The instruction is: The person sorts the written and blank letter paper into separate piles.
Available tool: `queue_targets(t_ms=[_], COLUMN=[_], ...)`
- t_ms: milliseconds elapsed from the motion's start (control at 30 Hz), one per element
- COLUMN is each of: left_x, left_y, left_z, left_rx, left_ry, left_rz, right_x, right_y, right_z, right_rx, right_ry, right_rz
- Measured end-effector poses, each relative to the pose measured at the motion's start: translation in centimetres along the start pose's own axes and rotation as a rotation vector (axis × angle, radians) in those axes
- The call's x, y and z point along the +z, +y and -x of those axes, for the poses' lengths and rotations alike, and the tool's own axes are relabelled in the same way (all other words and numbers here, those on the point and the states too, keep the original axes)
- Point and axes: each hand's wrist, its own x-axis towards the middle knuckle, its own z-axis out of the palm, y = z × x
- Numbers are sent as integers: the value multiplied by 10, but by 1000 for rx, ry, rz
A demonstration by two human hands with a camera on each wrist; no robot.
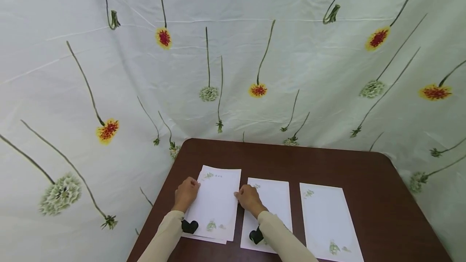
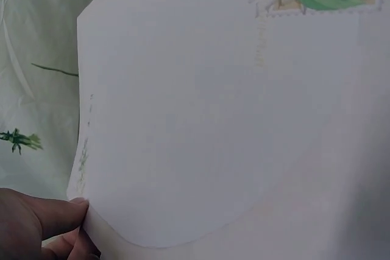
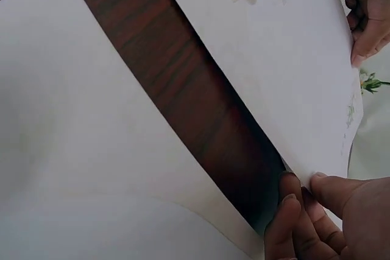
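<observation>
A white sheet of paper [image 1: 217,199] with pale green floral prints spans the space between both hands. My left hand [image 1: 186,194] pinches its left edge between thumb and fingers, as the left wrist view shows close up. At the opposite edge, my right hand [image 1: 249,199] pinches the sheet, thumb on top and fingers underneath. Another sheet [image 1: 205,238] peeks out below it, slightly offset. In the right wrist view the held paper [image 3: 268,59] bends a little, with a dark shadow along its near edge.
A similar printed sheet [image 1: 274,199] lies in the middle, partly under my right forearm. Farther right is one more sheet [image 1: 327,217]. All rest on a dark brown table [image 1: 386,205], whose back edge meets a white flower-patterned cloth [image 1: 233,51].
</observation>
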Motion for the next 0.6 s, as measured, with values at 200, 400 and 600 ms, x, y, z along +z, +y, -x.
queue_targets(t_ms=[200,400,600], left_x=[3,9,14], left_y=[-11,-18,-23], left_z=[1,0,-2], left_rx=[-31,-11,16], left_ry=[18,38,59], left_rz=[-4,-20,-38], right_x=[10,16,23], right_y=[-4,-8,-7], right_z=[1,0,1], right_rx=[-13,-42,-117], right_ry=[4,38,108], right_rz=[44,149,264])
